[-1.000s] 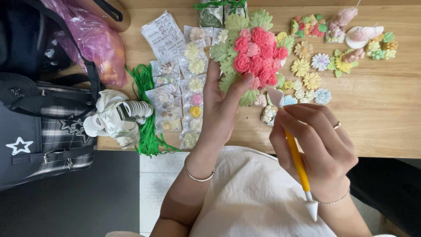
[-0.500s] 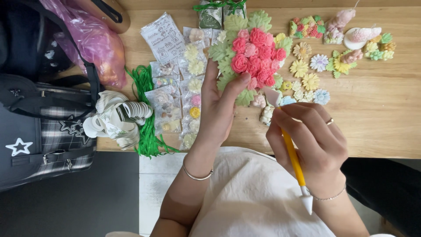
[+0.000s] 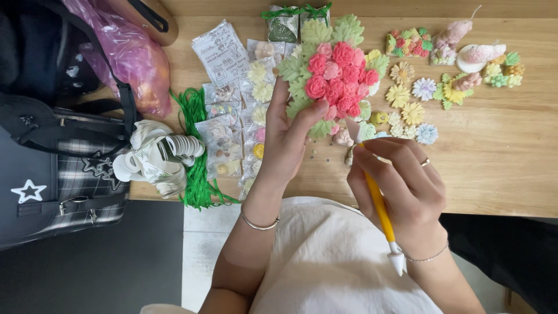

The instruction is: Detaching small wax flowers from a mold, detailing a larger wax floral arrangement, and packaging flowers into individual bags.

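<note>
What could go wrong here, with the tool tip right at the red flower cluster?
The left hand holds the flower piece only at its lower edge, so it may tip or slip. The yellow-handled tool in the right hand has its tip at the red blooms' rim and could dent one. Loose small flowers lie close on the table and could get knocked.

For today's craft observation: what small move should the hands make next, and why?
Probably ease the yellow tool tip up to the pink flower cluster. The right hand holds its tip just below the cluster's lower edge, and the left hand steadies the piece.
</note>
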